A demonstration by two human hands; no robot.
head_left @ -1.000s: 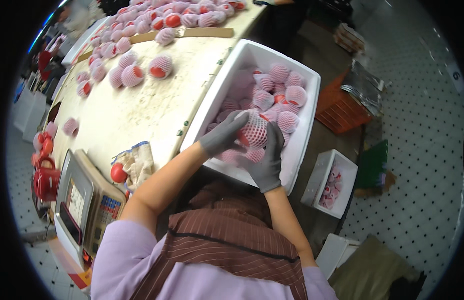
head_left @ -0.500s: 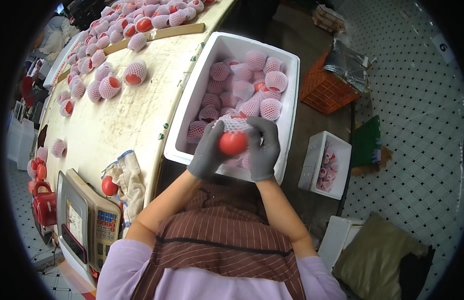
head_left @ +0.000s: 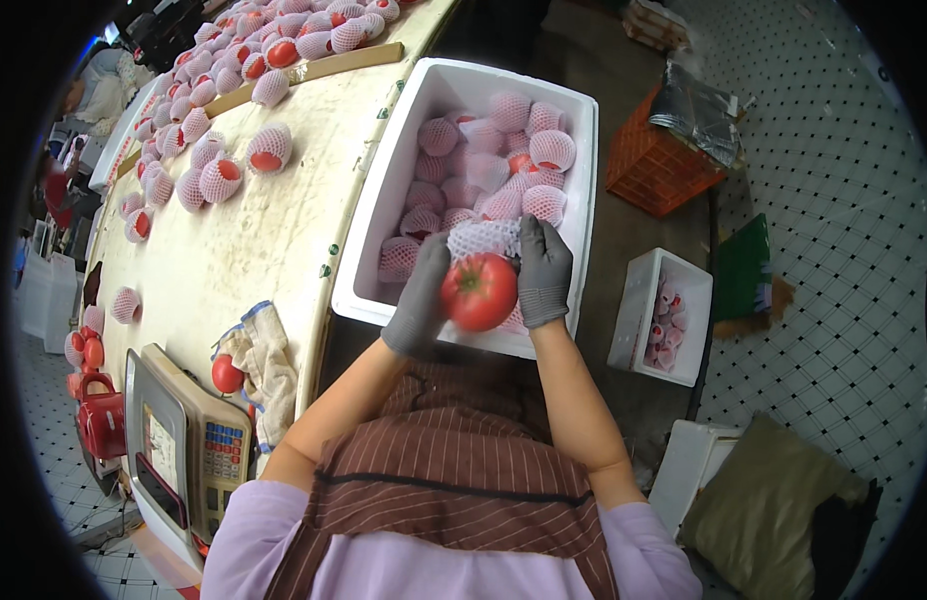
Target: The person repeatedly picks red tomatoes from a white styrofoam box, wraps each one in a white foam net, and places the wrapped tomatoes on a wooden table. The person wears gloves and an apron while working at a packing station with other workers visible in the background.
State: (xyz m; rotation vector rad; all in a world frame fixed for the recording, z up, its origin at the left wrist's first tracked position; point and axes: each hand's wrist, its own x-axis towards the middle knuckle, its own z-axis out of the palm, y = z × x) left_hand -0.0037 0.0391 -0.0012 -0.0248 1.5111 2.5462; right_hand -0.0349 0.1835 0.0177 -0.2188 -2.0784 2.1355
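Both my hands wear grey gloves over the near end of a white foam box [head_left: 354, 265]. Between them is a red tomato [head_left: 482, 295], its green stem end showing, slightly blurred. My left hand [head_left: 421, 300] is closed against its left side. My right hand [head_left: 545, 268] pinches a whitish foam net sleeve [head_left: 484, 238], which sits at the tomato's far side. Which fingers of the left hand also touch the sleeve, I cannot tell. Beneath, the box holds several pink-netted tomatoes [head_left: 509, 112] packed close together.
Left stands a pale table with a heap of netted tomatoes [head_left: 270, 88] behind a wooden strip [head_left: 344, 65], a cloth glove [head_left: 264, 365], a bare tomato [head_left: 227, 374] and a scale [head_left: 189, 430]. Right are an orange crate [head_left: 649, 160] and a smaller foam box [head_left: 634, 310].
The tomato has turned so its stem end shows, and the sleeve has shifted off to its far side. My right hand has moved slightly right and tilted upright.
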